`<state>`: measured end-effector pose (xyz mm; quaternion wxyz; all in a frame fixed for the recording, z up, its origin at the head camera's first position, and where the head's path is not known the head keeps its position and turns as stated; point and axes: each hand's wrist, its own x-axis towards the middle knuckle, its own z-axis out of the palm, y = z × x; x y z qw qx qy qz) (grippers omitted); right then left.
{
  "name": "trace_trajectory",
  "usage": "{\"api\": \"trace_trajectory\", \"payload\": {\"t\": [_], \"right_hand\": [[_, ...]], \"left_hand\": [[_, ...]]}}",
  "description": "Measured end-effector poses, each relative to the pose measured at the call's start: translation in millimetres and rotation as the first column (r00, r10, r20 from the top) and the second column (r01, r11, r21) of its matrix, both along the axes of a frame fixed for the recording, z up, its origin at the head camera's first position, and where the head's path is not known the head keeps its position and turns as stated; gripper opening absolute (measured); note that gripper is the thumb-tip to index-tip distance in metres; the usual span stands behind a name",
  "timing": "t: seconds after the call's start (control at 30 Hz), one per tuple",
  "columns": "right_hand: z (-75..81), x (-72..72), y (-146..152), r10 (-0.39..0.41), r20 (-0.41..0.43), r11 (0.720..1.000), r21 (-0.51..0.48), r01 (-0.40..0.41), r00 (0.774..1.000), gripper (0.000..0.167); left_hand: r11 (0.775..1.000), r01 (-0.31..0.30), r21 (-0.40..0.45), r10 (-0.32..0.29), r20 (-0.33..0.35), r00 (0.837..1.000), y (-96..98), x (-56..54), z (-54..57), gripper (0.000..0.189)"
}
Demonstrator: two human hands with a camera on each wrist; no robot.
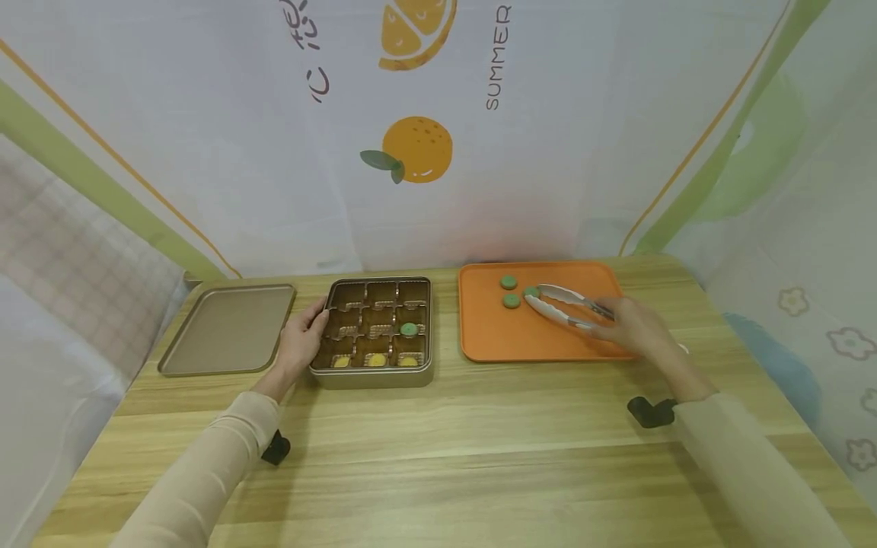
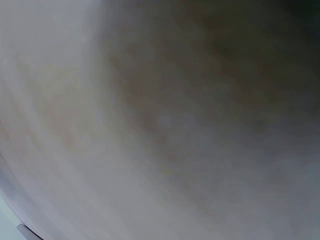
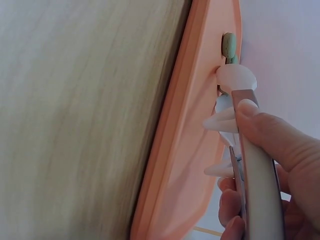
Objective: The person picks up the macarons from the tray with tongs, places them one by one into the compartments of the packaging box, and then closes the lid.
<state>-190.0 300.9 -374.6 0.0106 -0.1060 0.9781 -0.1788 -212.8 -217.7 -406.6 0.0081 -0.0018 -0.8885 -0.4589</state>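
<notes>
My right hand [image 1: 633, 327] grips a pair of tongs [image 1: 558, 318] with white scalloped tips over the orange tray [image 1: 493, 339]. The tips stand on either side of a green macaron [image 1: 531, 292]; whether they squeeze it I cannot tell. Two more green macarons [image 1: 508, 282] lie just left of it. In the right wrist view, thumb and fingers wrap the tongs' handles [image 3: 262, 185]. My left hand [image 1: 300, 339] holds the left side of a tin box [image 1: 373, 378] with a divided brown insert. One green macaron [image 1: 408, 329] sits in its right column, with yellow macarons [image 1: 376, 359] in the front row.
A flat gold lid [image 1: 236, 327] lies at the left of the wooden table [image 1: 438, 457]. Behind the table hangs a white curtain [image 1: 534, 190] with fruit prints. The left wrist view is too blurred to make out.
</notes>
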Motion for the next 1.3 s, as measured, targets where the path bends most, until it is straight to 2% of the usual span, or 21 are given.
{"api": "trace_trajectory", "payload": {"t": [0.33, 0.6, 0.93, 1.1, 1.3], "right_hand": [[-3.0, -0.9, 1, -0.006, 0.007, 1.000, -0.018, 0.006, 1.000, 0.053], [-6.0, 0.1, 3, 0.011, -0.015, 0.999, -0.033, -0.012, 1.000, 0.053], [-7.3, 0.0, 6, -0.010, -0.006, 0.999, -0.037, 0.010, 1.000, 0.053], [-1.0, 3.2, 1, -0.011, -0.002, 0.999, -0.053, 0.011, 1.000, 0.058], [14.8, 5.2, -27, 0.075, -0.112, 0.992, -0.091, -0.086, 0.991, 0.043]], "left_hand": [[1.000, 0.002, -0.006, -0.003, -0.016, 1.000, 0.6, -1.3, -1.8, 0.049], [1.000, 0.002, 0.000, -0.002, 0.002, 1.000, 1.0, 0.4, 0.5, 0.050], [1.000, -0.007, -0.004, 0.007, 0.001, 1.000, 0.6, -0.2, 0.2, 0.049], [1.000, -0.004, -0.001, 0.004, -0.001, 1.000, -0.1, -0.1, -0.5, 0.049], [1.000, -0.010, -0.004, 0.010, -0.010, 1.000, -0.5, -0.8, -0.9, 0.048]]}}
